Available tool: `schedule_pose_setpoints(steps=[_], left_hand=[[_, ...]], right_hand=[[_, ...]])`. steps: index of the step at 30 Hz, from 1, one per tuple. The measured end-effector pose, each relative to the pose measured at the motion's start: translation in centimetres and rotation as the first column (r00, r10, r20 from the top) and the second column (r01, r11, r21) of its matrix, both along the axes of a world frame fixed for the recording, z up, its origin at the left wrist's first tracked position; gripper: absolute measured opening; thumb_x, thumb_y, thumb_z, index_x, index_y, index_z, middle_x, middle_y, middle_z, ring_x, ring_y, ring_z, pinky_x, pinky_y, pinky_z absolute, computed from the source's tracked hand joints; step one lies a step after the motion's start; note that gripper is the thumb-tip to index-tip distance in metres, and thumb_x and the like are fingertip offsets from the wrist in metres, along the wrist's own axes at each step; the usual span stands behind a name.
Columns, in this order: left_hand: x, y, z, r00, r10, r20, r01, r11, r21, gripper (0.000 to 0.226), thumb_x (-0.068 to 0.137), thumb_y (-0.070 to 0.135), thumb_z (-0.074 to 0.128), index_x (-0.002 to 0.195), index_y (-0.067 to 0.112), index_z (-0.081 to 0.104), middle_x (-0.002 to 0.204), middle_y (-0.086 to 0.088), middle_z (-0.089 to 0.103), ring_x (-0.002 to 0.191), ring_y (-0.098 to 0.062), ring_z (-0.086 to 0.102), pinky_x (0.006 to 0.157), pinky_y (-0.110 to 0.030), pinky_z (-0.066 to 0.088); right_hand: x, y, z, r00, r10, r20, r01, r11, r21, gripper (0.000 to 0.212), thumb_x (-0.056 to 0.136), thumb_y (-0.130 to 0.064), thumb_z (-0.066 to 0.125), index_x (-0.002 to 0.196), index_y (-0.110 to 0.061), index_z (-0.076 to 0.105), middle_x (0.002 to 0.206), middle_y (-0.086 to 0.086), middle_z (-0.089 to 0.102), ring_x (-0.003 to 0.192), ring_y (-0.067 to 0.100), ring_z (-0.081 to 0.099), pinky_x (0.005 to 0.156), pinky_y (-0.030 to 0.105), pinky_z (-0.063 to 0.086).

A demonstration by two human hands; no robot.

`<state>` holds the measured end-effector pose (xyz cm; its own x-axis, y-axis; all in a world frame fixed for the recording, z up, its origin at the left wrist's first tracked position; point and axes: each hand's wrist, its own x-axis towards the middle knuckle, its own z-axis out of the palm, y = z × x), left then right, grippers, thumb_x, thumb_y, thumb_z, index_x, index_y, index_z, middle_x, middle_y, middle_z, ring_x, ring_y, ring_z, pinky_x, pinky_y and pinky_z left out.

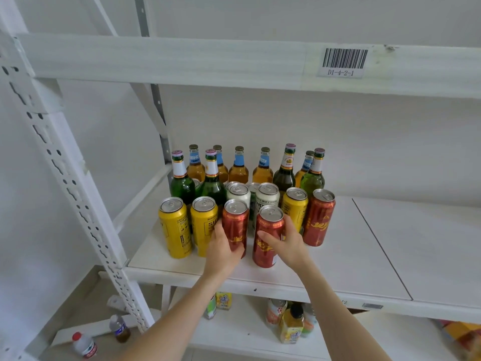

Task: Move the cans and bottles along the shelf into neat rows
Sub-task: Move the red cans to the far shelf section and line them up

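My left hand (223,246) wraps around a red can (235,227) near the front of the white shelf (338,269). My right hand (287,243) holds another red can (268,238) beside it. Bottles (238,166) stand behind.

— How's your light?
— Bright, even, soft; you get faint shadows beside the cans (235,225) and glints on their lids.
— Sharpness?
— Centre's crisp; your shelf (338,259) edges bow outward.

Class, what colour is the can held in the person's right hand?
Red, with gold lettering: the can in the right hand, seen in the head view.
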<state>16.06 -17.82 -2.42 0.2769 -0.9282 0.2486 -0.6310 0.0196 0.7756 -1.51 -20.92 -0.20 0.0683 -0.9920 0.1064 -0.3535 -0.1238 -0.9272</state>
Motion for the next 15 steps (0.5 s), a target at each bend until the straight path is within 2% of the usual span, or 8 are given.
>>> schedule_pose_setpoints(steps=[3,5,7,11,15], left_hand=[[-0.8,-1.0,-0.5,0.996,0.046,-0.082,-0.044,0.999,0.020,0.078,0.079,0.017,0.079,0.143,0.008,0.034,0.137,-0.011,0.055,0.126,-0.029,0.053,0.100,-0.034,0.043],[-1.1,-1.7,-0.8,0.990,0.071,-0.126,-0.066,0.997,0.042,0.077,0.078,0.017,0.079,0.141,0.008,0.036,0.137,-0.012,0.055,0.125,-0.030,0.054,0.099,-0.035,0.044],[-1.2,-2.3,-1.0,0.982,0.084,-0.169,-0.075,0.996,0.057,0.078,0.077,0.019,0.081,0.140,0.009,0.036,0.137,-0.012,0.055,0.125,-0.030,0.054,0.100,-0.037,0.044],[-1.5,-3.1,-1.4,0.969,0.090,-0.230,-0.081,0.996,0.047,0.081,0.073,0.023,0.085,0.137,0.011,0.037,0.134,-0.011,0.057,0.122,-0.031,0.056,0.099,-0.040,0.046],[-1.5,-3.1,-1.6,0.954,0.076,-0.290,-0.074,0.997,0.018,0.080,0.066,0.027,0.089,0.129,0.016,0.042,0.126,-0.005,0.062,0.114,-0.026,0.060,0.089,-0.031,0.045]], right_hand=[[-0.2,-0.8,-0.1,0.995,0.039,0.091,-0.043,0.998,0.046,0.050,0.069,-0.034,0.086,0.107,-0.044,0.054,0.104,-0.023,0.067,0.094,-0.009,0.062,0.073,0.011,0.045],[-0.5,-1.2,-0.2,0.986,0.056,0.156,-0.067,0.996,0.066,0.052,0.067,-0.029,0.088,0.106,-0.042,0.057,0.101,-0.022,0.070,0.091,-0.012,0.063,0.064,0.005,0.047],[-0.9,-1.4,-0.1,0.978,0.069,0.196,-0.085,0.993,0.077,0.055,0.066,-0.026,0.089,0.109,-0.041,0.057,0.099,-0.023,0.071,0.092,-0.011,0.063,0.063,0.002,0.047],[-1.8,-1.7,-0.2,0.968,0.070,0.240,-0.094,0.992,0.087,0.059,0.067,-0.024,0.089,0.113,-0.044,0.057,0.103,-0.024,0.070,0.096,-0.006,0.064,0.069,0.012,0.052],[-2.4,-1.6,-0.5,0.957,0.048,0.285,-0.077,0.993,0.092,0.061,0.069,-0.020,0.087,0.117,-0.041,0.057,0.108,-0.014,0.072,0.100,0.002,0.066,0.081,0.023,0.052]])
